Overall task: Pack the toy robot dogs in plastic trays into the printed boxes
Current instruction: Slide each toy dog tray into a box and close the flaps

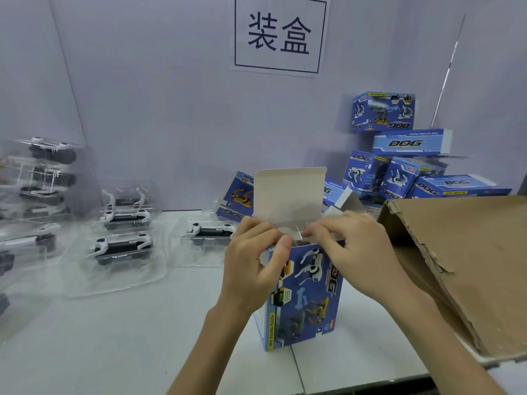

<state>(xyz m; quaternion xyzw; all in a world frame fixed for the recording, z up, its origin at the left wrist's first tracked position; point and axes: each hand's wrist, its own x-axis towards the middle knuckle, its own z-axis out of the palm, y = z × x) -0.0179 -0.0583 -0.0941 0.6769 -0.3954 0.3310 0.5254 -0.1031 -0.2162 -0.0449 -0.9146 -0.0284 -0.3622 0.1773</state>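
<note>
Left grip (253, 259), right grip (353, 246) pinch printed box (309, 306) top.

Contents of upright blue printed cardboard box (305, 295) not visible; stacked clear plastic trays (37, 178) blurred & cut off at L edge.

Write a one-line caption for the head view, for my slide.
Left hand and right hand pinch flaps at the open top of an upright printed box near trayed toy dogs.

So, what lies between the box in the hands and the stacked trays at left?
One toy dog in its clear tray, on the table; head view.
</note>
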